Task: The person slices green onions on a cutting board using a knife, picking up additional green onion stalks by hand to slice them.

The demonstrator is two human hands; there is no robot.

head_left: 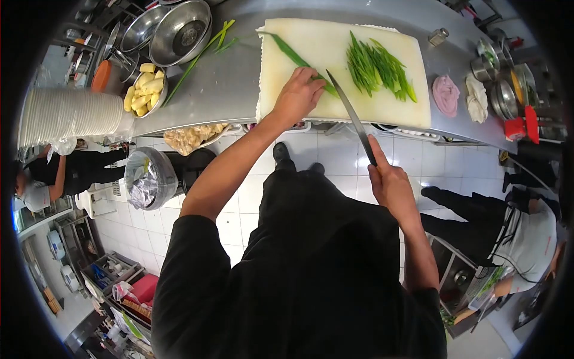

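Note:
On the white cutting board, my left hand presses down on a long green scallion stalk, its fingers curled over it. The stalk slants from the board's upper left edge down under the hand, and its short end shows past the fingertips. My right hand grips the handle of a kitchen knife. The knife's long blade points up and left, with the tip just right of the stalk's end. Cut green pieces lie in two loose bunches on the right half of the board.
Left on the metal counter are steel bowls, a bowl of peeled potatoes and stacked plastic containers. Pink cloth and white cloth lie right. A lined bin stands below; other people stand on both sides.

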